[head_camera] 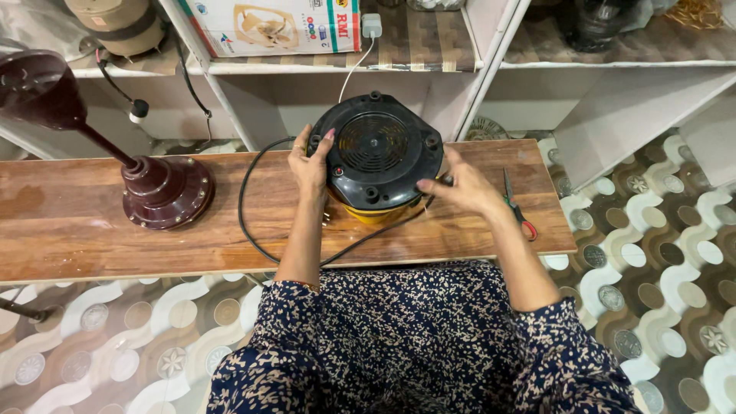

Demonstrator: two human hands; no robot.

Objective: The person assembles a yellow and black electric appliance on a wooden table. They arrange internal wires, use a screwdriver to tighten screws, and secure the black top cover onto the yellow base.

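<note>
Between the left grip (310, 165) and right grip (460, 188): appliance base (377, 153), black underside with a round slotted grille, yellow body showing at its lower edge. Black cord (253, 230) loops out past the left grip. Left grip shows a pink-painted nail. Desk (92, 245) beneath: warm brown wood grain, streaked. Well beyond the left grip: glossy maroon fan part (165, 192). Just past the right grip: scissors (517, 207), red handles. Sleeves (299, 307) near both grips: navy, small cream floral print. Floor (652, 253): brown and white wavy pattern with grey medallions.
</note>
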